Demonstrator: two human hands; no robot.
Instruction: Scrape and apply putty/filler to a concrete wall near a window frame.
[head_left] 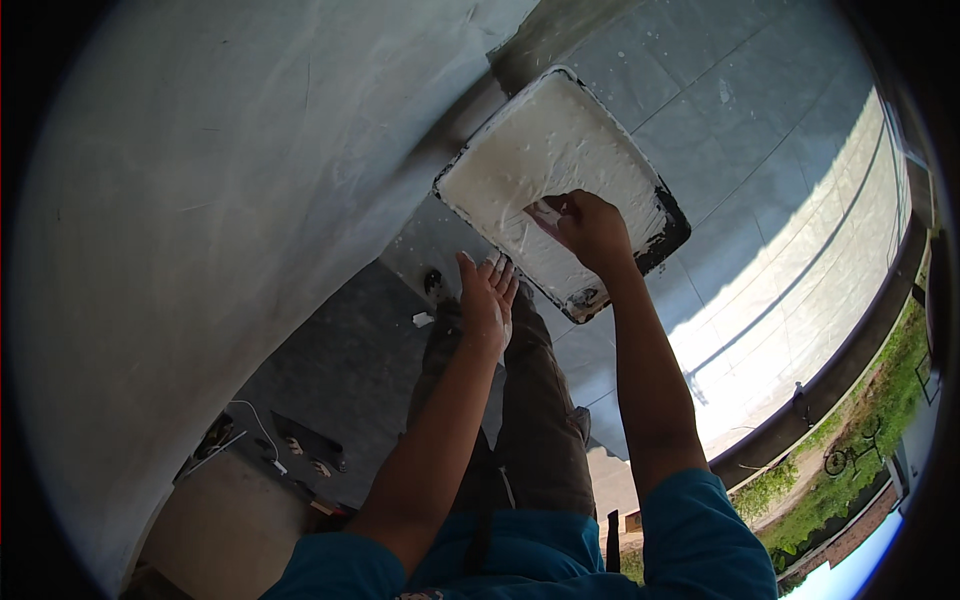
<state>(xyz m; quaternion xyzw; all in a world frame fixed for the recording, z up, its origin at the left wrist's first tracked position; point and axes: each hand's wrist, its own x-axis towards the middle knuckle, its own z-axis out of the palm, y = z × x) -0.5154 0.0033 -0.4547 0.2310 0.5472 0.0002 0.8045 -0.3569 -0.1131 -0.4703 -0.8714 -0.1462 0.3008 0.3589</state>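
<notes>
A black rectangular tray (672,216) lies ahead of me beside the wall, its inside and rim coated with a thick white paint-like paste (530,140). Over the tray's near half is my right hand (592,228), its fingers closed and bent down at the paste. Something thin and pale shows at those fingertips, too small and smeared to name. My left hand (487,300) is held palm up just outside the tray's near left edge. Its fingers are stretched out and nothing lies in it, though white smears mark the fingers and palm.
A large grey wall (220,170) rises along my left. Grey floor tiles (720,130) with white specks spread to the right, partly sunlit. Behind me on the left are a white cable (262,425) and a dark board (305,440) with small items. Greenery (850,490) grows beyond the ledge.
</notes>
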